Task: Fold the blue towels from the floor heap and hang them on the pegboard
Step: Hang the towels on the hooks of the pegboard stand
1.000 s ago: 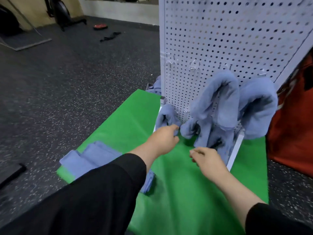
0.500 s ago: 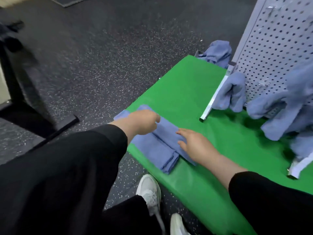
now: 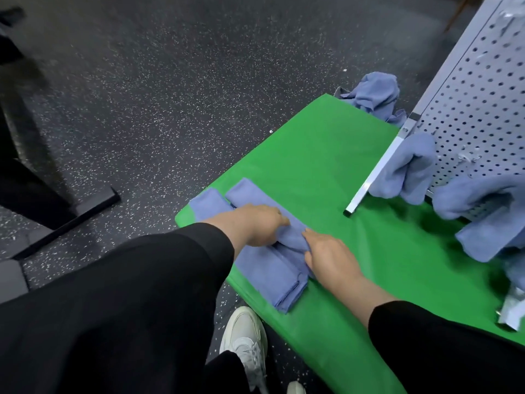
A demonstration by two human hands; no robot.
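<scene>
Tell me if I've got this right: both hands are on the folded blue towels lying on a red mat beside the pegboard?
Not quite: the mat is green, not red, as the head view shows. The rest holds: the left hand and right hand are on the folded blue towels, beside the pegboard.

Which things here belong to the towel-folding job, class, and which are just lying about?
Part of the job:
- folded towels on the green mat, gripped by left hand and right hand
- pegboard with hung towels
- towel heap on the floor

Just lying about:
- black equipment base
- white shoe
</scene>
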